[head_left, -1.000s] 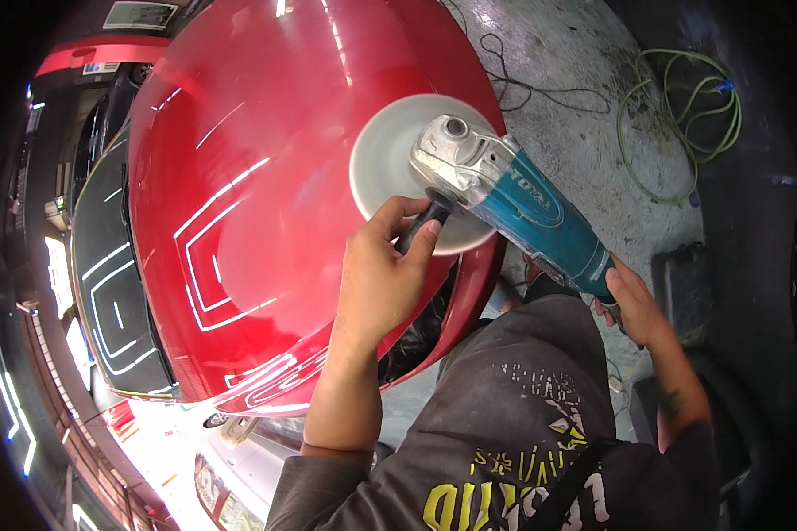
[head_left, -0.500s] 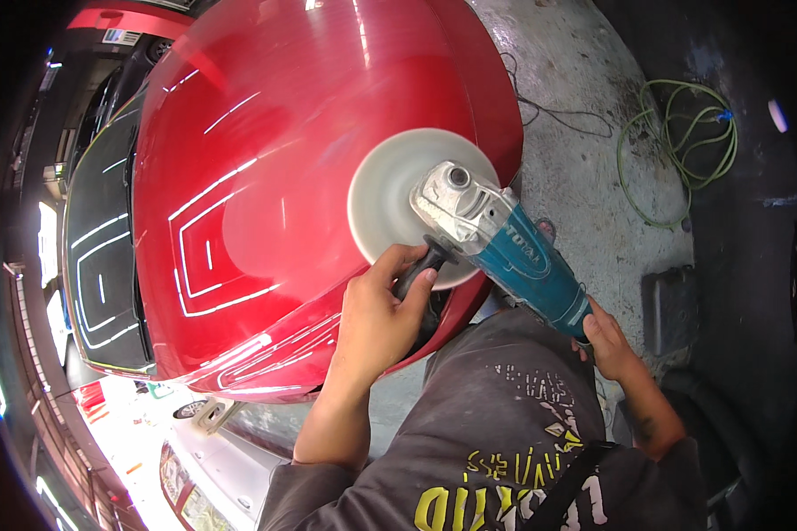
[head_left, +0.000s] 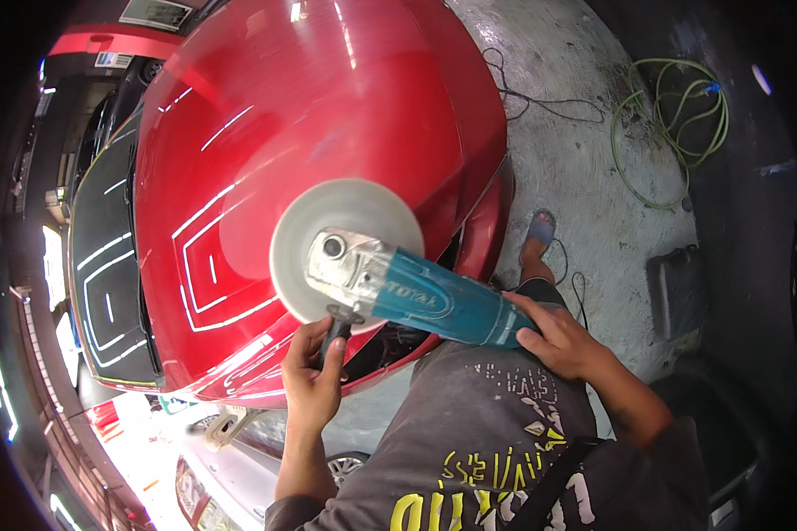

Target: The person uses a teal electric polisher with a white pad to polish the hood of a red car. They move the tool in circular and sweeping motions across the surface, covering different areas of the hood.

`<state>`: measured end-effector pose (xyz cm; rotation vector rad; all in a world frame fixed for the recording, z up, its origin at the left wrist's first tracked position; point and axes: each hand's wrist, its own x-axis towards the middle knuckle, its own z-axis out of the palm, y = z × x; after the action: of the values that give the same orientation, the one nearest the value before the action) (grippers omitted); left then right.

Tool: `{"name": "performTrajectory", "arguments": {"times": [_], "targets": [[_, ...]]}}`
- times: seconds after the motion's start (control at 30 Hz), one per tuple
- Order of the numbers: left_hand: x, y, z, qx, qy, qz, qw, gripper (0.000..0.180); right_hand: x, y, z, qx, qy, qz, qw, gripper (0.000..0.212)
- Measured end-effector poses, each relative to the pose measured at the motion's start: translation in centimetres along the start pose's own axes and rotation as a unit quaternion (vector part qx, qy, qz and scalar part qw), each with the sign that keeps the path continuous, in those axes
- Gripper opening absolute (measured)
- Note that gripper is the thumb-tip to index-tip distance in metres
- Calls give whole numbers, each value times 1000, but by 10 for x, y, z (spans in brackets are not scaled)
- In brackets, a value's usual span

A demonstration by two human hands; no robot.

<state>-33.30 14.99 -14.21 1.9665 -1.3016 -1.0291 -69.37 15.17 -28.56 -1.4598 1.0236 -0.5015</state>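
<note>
A teal power polisher (head_left: 443, 301) with a silver metal head lies across the view, its broad pale round pad (head_left: 294, 239) over the red car hood (head_left: 328, 115). The pad looks smooth and blurred, and its underside is hidden. My left hand (head_left: 313, 376) is closed round the black side handle (head_left: 337, 326) near the head. At the other end, my right hand (head_left: 558, 338) grips the rear of the teal body, fingers partly hidden beneath it. The glossy hood reflects bright lamp outlines.
A dark windshield (head_left: 106, 274) borders the hood on the left. Thin dark cable (head_left: 549, 108) and a coiled green hose (head_left: 617, 150) lie on the concrete floor (head_left: 584, 203) at right. Near them is a dark case (head_left: 673, 296). A silver car (head_left: 239, 469) stands at lower left.
Both hands have carried the polisher left and nearer to me over the hood, and its body has swung to lie more level. My sandalled foot now shows at right.
</note>
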Motion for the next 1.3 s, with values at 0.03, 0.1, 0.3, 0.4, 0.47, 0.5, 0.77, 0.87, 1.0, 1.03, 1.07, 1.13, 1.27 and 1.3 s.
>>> {"name": "performTrajectory", "arguments": {"times": [0.03,0.1,0.3,0.4,0.47,0.5,0.77,0.87,1.0,1.03,1.07,1.13,1.27,1.3], "targets": [[-2,-2,0,17,-3,2,1000,30,1,3,-1,-13,-4,7,1000,76],[-3,-7,0,51,-4,6,999,31,3,8,0,-40,-16,20,999,86],[28,35,86,199,-108,156,962,32,-44,101,-9,49,127,92,986,105],[55,59,125,210,-142,174,952,34,-58,118,-23,166,109,183,963,106],[64,64,133,212,-148,200,945,33,-62,120,-24,184,116,175,960,105],[65,67,134,216,-155,199,943,33,-64,120,-24,194,121,172,958,105],[41,53,102,168,-142,97,971,33,-56,83,-25,89,94,158,979,118],[26,47,94,133,-110,81,982,34,-51,70,-32,67,84,133,985,120],[5,16,84,103,-49,98,989,34,-38,45,-47,38,41,115,992,117],[-3,7,78,84,-27,76,993,34,-35,36,-47,24,30,116,993,116],[-11,0,70,64,-8,55,996,33,-32,27,-44,15,14,116,993,115],[-25,-13,50,27,23,30,999,33,-23,10,-36,-2,-18,115,993,111],[-39,-34,11,-52,82,-37,995,36,3,-21,-18,-109,-48,50,992,101],[-39,-48,-2,-57,116,-16,992,35,15,-37,-14,-121,-75,43,989,99]]}}
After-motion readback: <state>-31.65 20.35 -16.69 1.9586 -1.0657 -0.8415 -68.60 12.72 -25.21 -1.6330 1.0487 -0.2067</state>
